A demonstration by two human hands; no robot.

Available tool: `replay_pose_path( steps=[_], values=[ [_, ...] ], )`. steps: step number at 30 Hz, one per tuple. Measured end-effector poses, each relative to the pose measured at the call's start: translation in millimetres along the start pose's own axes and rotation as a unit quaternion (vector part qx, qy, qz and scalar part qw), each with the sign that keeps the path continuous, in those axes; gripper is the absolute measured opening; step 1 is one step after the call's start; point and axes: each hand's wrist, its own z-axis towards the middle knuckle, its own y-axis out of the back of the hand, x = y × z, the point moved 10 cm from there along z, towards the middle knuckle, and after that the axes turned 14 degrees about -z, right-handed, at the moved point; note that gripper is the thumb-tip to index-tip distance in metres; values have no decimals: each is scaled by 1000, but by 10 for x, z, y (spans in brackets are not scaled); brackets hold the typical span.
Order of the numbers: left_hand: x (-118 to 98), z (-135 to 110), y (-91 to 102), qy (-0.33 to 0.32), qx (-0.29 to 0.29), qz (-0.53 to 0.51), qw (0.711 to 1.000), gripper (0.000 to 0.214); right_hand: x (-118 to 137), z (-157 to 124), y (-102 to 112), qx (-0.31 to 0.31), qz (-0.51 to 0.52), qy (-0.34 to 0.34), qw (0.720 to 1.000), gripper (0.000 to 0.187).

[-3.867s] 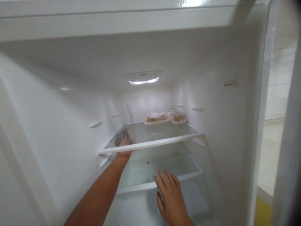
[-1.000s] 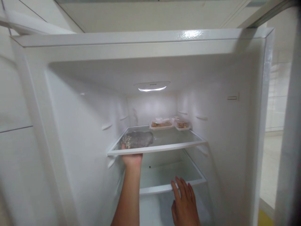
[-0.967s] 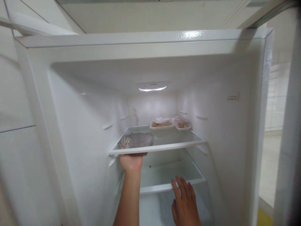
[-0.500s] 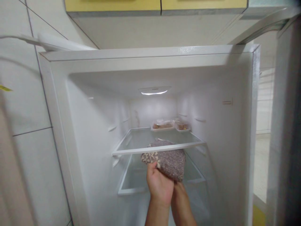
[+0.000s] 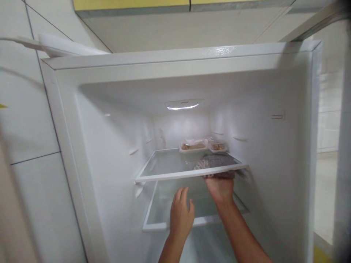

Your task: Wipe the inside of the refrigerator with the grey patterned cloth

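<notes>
Under the upper shelf of a lit refrigerator, toward its 3 o'clock side: a grey cloth with a pale patterned end. We take 12 as straight ahead, up the picture.

Right hand: grip clamped on the cloth from below, wrist close to the shelf's front rim. Fingers mostly hidden from us behind the fabric, so we cannot tell how far they curl. The cloth lies at 12 o'clock from this palm, long axis running roughly 9 to 3, patterned end at 9, plain end at 3. Most of it shows through the glass; a strip hangs just below the rim. We cannot tell whether its upper face touches the glass all over.

Left hand: holds nothing that we can see, thumb apart from the loosely bent fingers. It hangs before the lower shelf, with the cloth up at 1 o'clock from it. Of our two hands, the right is plainly the nearer, being in contact.

On top of the upper shelf, at the back: a wrapped food tray at about 11 from the cloth, a clear food box at about 12. We note the glass between them and the cloth.
</notes>
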Motion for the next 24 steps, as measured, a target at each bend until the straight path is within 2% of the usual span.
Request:
replay_pose_path(
  steps=[3, 5, 8, 11, 14, 19, 22, 24],
  values=[
    [274, -242, 171, -37, 2, 114, 993, 38, -60, 368, 58, -22, 32, 6, 999, 45],
    [333, -352, 238, -77, 2, 150, 986, 34, -190, 594, 44, -43, 100, -16, 994, 43],
    [276, -447, 272, -141, -16, 164, 976, 34, -432, 838, -220, -19, 197, -62, 978, 35],
    [197, -489, 260, -183, -39, 176, 966, 35, -648, 876, -587, 34, 229, -85, 969, 37],
    [183, -498, 242, -196, -46, 188, 961, 34, -902, 701, -867, 54, 223, -117, 966, 39],
    [212, -482, 257, -184, -40, 185, 965, 32, -1212, 131, -1218, 83, 207, -197, 955, 31],
    [217, -463, 286, -173, -43, 164, 970, 32, -1234, -214, -1233, 78, 195, -232, 950, 24],
    [210, -454, 302, -171, -46, 154, 972, 31, -1174, -392, -1130, 69, 188, -241, 950, 23]
  ],
)
